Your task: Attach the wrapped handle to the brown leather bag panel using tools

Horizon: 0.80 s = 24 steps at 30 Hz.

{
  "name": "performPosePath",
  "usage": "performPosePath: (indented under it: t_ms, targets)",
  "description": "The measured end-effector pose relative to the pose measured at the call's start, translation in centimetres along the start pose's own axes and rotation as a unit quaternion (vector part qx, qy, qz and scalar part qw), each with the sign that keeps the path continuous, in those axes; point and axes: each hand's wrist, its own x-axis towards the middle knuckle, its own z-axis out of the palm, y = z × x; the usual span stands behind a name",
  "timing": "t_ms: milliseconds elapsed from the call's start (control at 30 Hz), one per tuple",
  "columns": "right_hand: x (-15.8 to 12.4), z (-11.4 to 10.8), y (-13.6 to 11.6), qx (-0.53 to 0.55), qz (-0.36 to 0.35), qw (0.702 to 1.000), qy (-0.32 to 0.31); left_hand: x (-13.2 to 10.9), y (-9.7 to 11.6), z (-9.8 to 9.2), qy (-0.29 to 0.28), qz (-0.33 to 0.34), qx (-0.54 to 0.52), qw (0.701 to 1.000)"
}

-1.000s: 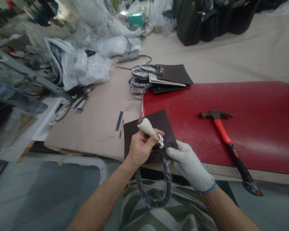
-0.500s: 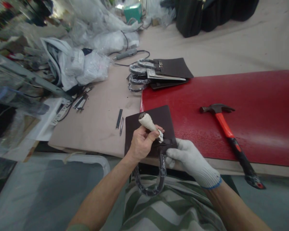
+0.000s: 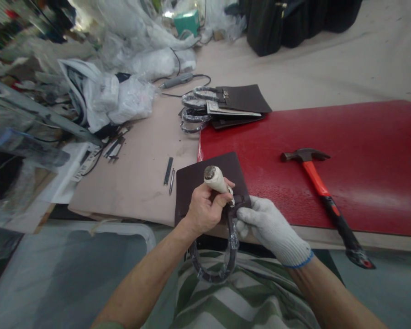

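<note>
A dark brown leather bag panel [image 3: 212, 164] lies at the table's front edge, its plastic-wrapped loop handle [image 3: 233, 242] hanging toward my body. My bare left hand [image 3: 205, 208] is closed round a tool with a thick, white-wrapped grip [image 3: 216, 179]. The tool's dark, worn butt points up at me. Its working end is down by the strap at the base of the loop and cannot be made out. My gloved right hand [image 3: 269, 228] pinches the panel's right edge beside that strap, thumb on top, the other fingers partly hidden.
A claw hammer [image 3: 318, 178] lies on the red sheet [image 3: 370, 160] to the right. Farther back are stacked brown panels with wrapped handles [image 3: 243, 98]. A flat dark strip [image 3: 168, 171] and a pen-like tool [image 3: 171, 182] lie to the left. Plastic-wrapped bundles [image 3: 133, 96] crowd the back left.
The white-wrapped grip has tipped more upright and toward me, its butt shifting slightly right and down. My right hand keeps its pinch on the panel. The whole view has shifted slightly.
</note>
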Motion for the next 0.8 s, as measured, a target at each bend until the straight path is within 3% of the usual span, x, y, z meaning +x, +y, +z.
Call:
performPosePath:
  t_ms: [167,367,667,733,800]
  targets:
    - [0.0,0.4,0.2,-0.027,0.008,0.999,0.023,-0.1,-0.8,0.1,-0.004,0.009,0.021,1.000]
    - [0.3,1.2,0.4,-0.124,0.021,0.987,0.103,0.0,-3.2,0.5,-0.004,0.047,0.081,0.996]
    - [-1.7,0.4,-0.5,-0.239,0.048,0.963,0.115,-0.9,-5.0,0.7,-0.011,0.128,0.137,0.982]
    - [-2.8,-1.1,-1.8,-0.355,0.029,0.921,0.158,-1.0,-5.0,0.8,-0.018,0.128,0.134,0.983]
    - [-3.9,-3.3,-3.5,-0.510,-0.009,0.821,0.257,-1.0,-4.9,0.9,-0.026,0.122,0.128,0.984]
